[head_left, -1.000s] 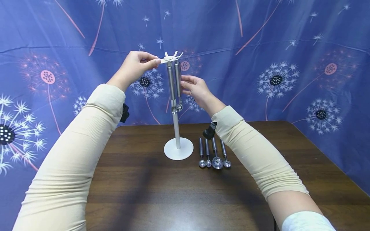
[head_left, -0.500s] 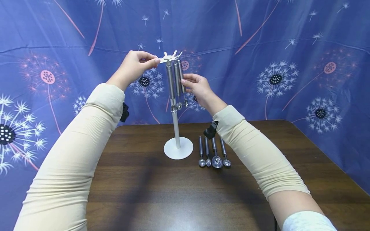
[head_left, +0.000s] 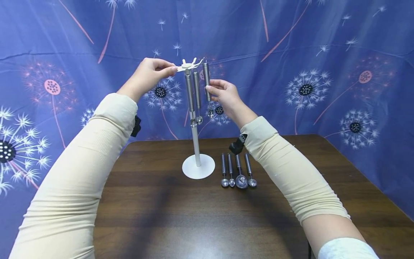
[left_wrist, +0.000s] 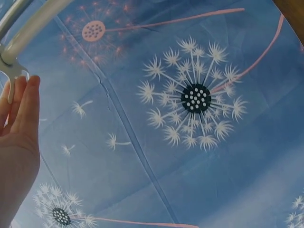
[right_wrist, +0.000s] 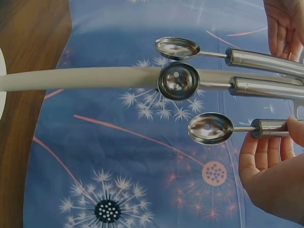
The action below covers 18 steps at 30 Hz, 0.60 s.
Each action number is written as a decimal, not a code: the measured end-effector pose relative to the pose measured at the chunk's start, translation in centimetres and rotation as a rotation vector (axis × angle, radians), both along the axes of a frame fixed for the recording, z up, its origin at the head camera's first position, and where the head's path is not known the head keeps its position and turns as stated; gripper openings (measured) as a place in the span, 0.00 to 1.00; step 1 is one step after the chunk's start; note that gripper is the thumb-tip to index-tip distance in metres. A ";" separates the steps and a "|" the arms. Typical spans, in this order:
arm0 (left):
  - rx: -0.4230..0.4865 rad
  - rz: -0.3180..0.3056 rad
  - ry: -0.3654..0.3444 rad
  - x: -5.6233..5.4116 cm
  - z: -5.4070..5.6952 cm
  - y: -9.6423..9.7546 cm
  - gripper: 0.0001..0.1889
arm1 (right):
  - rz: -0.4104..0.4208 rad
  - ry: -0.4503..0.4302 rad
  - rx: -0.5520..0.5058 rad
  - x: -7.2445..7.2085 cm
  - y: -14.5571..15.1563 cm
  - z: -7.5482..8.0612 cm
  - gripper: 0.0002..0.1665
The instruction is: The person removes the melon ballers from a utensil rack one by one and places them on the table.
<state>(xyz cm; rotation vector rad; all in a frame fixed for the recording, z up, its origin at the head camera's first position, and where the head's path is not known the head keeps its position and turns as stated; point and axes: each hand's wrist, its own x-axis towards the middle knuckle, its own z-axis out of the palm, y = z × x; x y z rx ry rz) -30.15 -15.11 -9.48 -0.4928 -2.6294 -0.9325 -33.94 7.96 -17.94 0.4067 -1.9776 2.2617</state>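
Note:
A white stand [head_left: 196,140] with a hooked top [head_left: 187,66] rises from a round base. My left hand [head_left: 151,73] pinches one of the top's hooks between thumb and fingers; the left wrist view shows this hand [left_wrist: 20,137] at the hook. Two steel melon ballers [head_left: 189,91] hang from the top, bowls down. My right hand [head_left: 226,97] holds another melon baller [head_left: 207,77] by its handle, just right of them, its hanging loop right at a hook tip. In the right wrist view this melon baller [right_wrist: 210,128] has an oval bowl with a small hole.
Several more melon ballers and scoops [head_left: 241,181] lie side by side on the brown wooden table [head_left: 181,219], right of the stand's base [head_left: 203,172]. A blue curtain [head_left: 245,32] with dandelion prints hangs behind the table.
My right hand has shifted right and slightly up with its melon baller, which now stands apart from the two hanging ones. My left hand stays at the hooked top.

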 end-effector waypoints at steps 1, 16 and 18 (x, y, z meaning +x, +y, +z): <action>-0.002 -0.015 -0.005 0.0 0.0 -0.1 0.26 | -0.005 -0.005 -0.006 0.0 0.1 0.0 0.21; 0.028 -0.036 -0.024 -0.2 0.5 -0.6 0.25 | -0.048 -0.053 -0.019 -0.2 2.2 -1.5 0.22; 0.033 -0.020 -0.015 -0.2 0.5 -0.4 0.25 | -0.055 -0.054 -0.017 -0.2 2.6 -1.6 0.22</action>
